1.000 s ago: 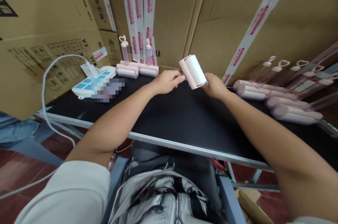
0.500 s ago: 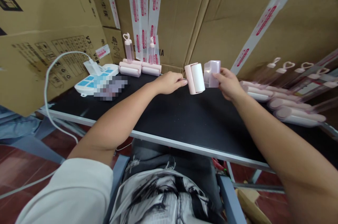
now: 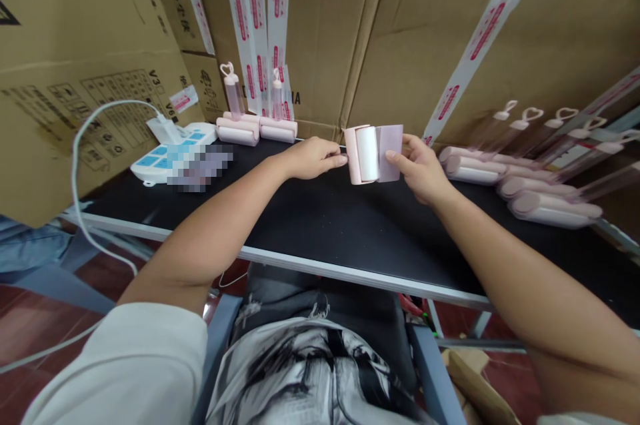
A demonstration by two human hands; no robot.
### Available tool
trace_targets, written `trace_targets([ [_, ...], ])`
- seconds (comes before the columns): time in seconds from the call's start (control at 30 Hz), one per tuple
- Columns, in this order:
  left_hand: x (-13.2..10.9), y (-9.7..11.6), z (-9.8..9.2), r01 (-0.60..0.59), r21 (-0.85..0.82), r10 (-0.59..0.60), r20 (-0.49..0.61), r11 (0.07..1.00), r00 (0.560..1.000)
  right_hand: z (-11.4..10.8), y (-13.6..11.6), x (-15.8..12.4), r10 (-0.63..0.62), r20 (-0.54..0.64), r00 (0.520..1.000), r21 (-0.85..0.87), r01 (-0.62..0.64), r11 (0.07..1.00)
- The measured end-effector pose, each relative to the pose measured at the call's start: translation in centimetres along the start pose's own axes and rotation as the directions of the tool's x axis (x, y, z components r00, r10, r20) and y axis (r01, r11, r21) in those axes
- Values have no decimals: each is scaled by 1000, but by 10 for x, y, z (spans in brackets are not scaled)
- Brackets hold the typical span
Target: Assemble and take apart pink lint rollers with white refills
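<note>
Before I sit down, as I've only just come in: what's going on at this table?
A person holds a pink and white roller over the black table with the left hand. The right hand holds a translucent purple cover beside the roller's white side; whether they touch is unclear. Other rollers lie in two groups, two at back left and several at right. A power strip sits at left.

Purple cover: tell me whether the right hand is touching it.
Touching. The head view shows the right hand gripping the purple cover, its fingers overlapping the cover's right edge.
</note>
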State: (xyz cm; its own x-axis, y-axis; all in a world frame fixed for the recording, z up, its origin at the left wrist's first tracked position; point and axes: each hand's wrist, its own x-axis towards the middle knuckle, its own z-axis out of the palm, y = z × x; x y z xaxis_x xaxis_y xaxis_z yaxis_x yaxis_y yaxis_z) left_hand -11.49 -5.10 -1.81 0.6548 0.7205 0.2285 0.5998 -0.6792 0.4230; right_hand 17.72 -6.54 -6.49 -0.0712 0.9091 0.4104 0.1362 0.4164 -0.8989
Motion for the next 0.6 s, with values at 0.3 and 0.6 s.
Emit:
trace_targets([
  [0.3,-1,3,-2,-1,16,0,25,1000,1000,-3,2,-1,-33,25,999,-71,34,997],
  [0.6,1,1,-2,-15,23,14,29,1000,999,-8,2,2,-54,7,999,-97,54,994],
])
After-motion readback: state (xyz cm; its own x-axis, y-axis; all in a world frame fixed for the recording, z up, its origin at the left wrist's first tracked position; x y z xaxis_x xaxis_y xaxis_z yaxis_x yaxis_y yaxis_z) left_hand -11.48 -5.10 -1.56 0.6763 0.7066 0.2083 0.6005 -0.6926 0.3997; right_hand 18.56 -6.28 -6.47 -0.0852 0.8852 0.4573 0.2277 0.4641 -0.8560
